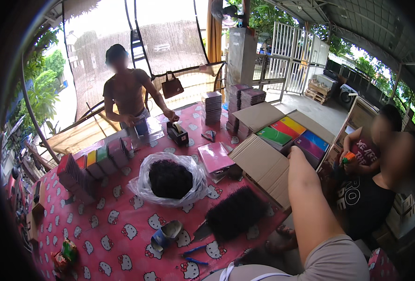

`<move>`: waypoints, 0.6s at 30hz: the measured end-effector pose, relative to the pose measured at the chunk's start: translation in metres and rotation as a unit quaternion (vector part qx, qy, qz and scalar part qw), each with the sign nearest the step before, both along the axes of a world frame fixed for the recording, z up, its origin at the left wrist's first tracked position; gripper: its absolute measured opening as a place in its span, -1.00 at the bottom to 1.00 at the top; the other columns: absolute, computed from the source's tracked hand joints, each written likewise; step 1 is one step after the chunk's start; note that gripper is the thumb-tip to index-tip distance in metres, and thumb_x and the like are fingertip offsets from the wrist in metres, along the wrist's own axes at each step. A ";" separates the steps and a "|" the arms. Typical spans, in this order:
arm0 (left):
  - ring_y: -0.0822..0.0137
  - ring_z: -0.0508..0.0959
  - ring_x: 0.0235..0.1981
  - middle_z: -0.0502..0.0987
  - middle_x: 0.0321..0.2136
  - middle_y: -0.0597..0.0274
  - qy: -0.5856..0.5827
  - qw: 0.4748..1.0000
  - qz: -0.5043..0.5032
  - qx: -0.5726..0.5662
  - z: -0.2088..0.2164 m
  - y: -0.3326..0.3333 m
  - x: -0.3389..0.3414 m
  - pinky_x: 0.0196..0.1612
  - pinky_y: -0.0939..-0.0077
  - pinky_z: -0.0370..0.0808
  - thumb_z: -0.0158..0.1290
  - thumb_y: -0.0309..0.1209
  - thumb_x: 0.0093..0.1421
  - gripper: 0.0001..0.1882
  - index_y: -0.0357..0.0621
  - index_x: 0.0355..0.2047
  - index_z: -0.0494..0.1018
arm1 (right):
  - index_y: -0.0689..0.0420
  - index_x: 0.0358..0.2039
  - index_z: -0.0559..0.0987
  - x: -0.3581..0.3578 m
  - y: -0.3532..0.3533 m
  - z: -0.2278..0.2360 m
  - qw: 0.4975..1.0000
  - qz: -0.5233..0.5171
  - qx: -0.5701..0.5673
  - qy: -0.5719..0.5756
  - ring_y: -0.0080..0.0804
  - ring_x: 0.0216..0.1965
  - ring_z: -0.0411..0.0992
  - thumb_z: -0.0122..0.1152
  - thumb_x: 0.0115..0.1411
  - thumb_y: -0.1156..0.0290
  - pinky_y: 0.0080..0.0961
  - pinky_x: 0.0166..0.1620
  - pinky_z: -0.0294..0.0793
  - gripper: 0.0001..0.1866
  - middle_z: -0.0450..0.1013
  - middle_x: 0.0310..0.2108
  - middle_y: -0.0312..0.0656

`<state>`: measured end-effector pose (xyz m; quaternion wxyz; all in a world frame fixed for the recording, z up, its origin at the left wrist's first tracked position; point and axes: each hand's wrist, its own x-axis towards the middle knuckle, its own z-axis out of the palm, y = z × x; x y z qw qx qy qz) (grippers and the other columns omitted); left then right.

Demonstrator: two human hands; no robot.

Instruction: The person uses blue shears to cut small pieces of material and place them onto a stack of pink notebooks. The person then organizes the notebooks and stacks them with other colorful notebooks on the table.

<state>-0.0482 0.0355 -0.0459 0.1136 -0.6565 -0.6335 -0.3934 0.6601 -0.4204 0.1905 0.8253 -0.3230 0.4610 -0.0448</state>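
Observation:
My right hand [293, 151] is at the near inner edge of an open cardboard box [263, 164], its bare forearm rising from the lower right. Only a small part of the hand shows beside the notebooks, and its fingers are hidden. Green notebooks [274, 136], red and yellow notebooks [289, 126] and purple-blue notebooks [313, 142] fill the box in stacks. One broad flap folds outward toward me. My left hand is outside the picture.
A pink patterned table [118, 229] holds a plastic bag of black material [171, 179], a black bristly bundle [235, 213], blue-handled pliers [196, 257], a tape dispenser [177, 133] and notebook stacks [212, 107]. Across it stands a co-worker [128, 91]; two people [371, 187] are at right.

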 end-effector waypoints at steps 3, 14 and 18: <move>0.11 0.52 -0.38 0.53 -0.40 0.15 -0.002 0.999 -0.003 0.050 -0.010 0.006 -0.001 -0.28 0.19 0.47 0.02 -0.47 0.04 -0.89 0.00 -0.42 0.52 | 0.18 -0.14 0.51 -0.003 -0.002 0.005 1.000 0.003 0.007 -0.003 -0.06 0.01 0.36 -0.12 0.14 0.12 0.02 0.14 0.16 -0.56 0.40 0.00 -0.02; 0.11 0.49 -0.21 0.51 -0.25 0.09 -0.024 0.996 -0.042 -0.075 -0.043 0.028 -0.028 -0.14 0.23 0.42 -0.05 -0.53 0.02 -0.79 -0.15 -0.30 0.47 | 0.07 0.02 0.41 -0.005 -0.012 0.001 0.954 0.157 0.094 -0.239 -0.07 0.13 0.26 -0.16 0.16 -0.09 0.24 0.13 0.09 -0.41 0.32 0.11 -0.08; 0.14 0.49 -0.16 0.51 -0.23 0.09 -0.030 0.992 -0.033 -0.115 -0.059 0.039 -0.048 -0.07 0.27 0.40 -0.12 -0.57 0.04 -0.74 -0.23 -0.24 0.44 | 0.05 0.18 0.25 -0.012 0.000 0.004 0.925 0.282 0.077 -0.242 0.00 0.23 0.09 0.08 -0.07 -0.36 0.25 0.11 0.10 -0.06 0.15 0.22 -0.07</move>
